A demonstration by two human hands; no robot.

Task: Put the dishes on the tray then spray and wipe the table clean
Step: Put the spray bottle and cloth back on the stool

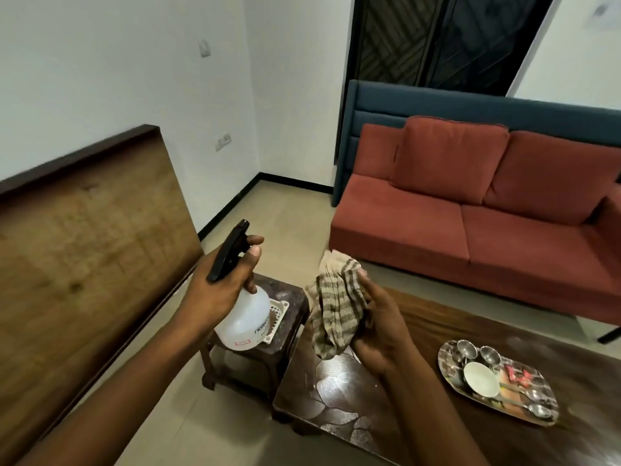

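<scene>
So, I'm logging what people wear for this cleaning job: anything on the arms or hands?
Nothing visible. The left hand and right hand are bare, without gloves, rings, watch or bracelets. Both forearms show uncovered to the frame's edge, so no sleeves reach that far.

The spray bottle (pixel 248 319) in my left hand (pixel 215 284) carries the only printing in view, and none of it can be read. A label sits low on its white body, facing away toward the small stool: dark blue lettering runs across its upper part, blurred and cut off by the curve of the plastic, perhaps a brand name. Below that, near the base, is a small red-outlined box with marks inside too fine to make out. The tray (pixel 547 403) on the table (pixel 336 391) shows a red patterned patch among the dishes, but I cannot tell whether it holds any letters.
</scene>
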